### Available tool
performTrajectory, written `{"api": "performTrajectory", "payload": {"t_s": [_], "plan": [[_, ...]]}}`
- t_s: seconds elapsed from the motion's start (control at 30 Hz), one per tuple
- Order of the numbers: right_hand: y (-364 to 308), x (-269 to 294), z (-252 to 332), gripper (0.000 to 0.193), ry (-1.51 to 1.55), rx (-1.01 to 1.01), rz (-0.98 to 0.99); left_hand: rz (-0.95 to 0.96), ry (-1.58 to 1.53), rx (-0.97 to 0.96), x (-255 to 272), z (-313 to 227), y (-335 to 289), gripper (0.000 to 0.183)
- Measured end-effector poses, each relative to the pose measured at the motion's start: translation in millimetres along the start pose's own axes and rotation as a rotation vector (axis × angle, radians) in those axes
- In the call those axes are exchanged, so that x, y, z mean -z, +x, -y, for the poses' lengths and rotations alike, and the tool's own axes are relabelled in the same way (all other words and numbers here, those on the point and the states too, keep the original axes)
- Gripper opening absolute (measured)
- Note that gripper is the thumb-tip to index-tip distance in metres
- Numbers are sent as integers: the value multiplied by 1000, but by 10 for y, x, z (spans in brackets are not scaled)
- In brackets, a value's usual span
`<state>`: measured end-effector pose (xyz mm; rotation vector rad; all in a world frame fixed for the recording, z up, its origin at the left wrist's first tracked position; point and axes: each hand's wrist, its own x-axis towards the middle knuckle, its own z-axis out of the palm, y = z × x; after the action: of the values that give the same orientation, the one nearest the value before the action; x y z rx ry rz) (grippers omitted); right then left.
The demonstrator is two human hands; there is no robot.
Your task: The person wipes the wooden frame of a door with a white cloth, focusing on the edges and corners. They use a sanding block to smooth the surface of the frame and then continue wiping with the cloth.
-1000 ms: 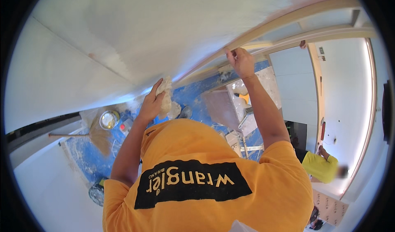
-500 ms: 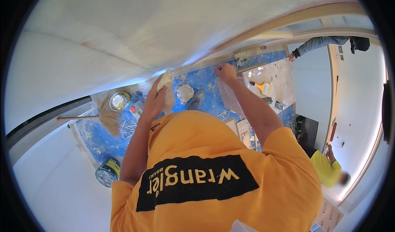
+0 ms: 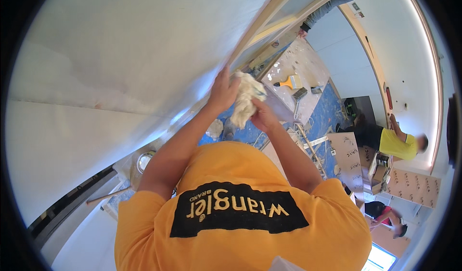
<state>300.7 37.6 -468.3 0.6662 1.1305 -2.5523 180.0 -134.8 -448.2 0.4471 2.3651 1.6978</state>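
Observation:
A crumpled off-white rag [image 3: 247, 99] hangs between my two hands, in front of my chest. The fingers of my right hand [image 3: 264, 117] are closed on its lower right side. My left hand [image 3: 223, 92] is raised at the rag's left, its fingers stretched up beside the edge of the large pale wall panel [image 3: 144, 45]. Its thumb stands apart, close to the rag; whether the fingertips touch the panel I cannot tell.
A spattered work board [image 3: 308, 64] bears an orange-handled brush [image 3: 290, 82] and a dark-bristled brush [image 3: 300, 94]. A bucket [image 3: 144, 162] stands at lower left, near a broom handle [image 3: 108, 195]. Co-workers include a yellow-shirted person [image 3: 397, 143] and a grey sleeve [image 3: 322, 12] at the board.
My view has turned to the right. The rag has passed from my left hand into my right hand's grip, and my hands have come close together. The left hand's fingers have straightened.

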Motion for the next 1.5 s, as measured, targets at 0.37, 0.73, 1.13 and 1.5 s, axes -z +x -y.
{"api": "performTrajectory", "payload": {"t_s": [0.37,0.73,1.13,1.5], "plan": [[-1400,1537,-73,25,22,36,-516,-319,-250,4,-1226,-538,115,87],[-1115,1663,250,37,-39,110,-489,-465,-219,104,-1122,-935,283,89],[-762,498,889,41,-185,604,-537,-391,14,-383,-550,-2196,-28,90],[-720,-2109,1797,45,-687,1569,-343,-451,-187,-1125,626,-2867,-643,63]]}}
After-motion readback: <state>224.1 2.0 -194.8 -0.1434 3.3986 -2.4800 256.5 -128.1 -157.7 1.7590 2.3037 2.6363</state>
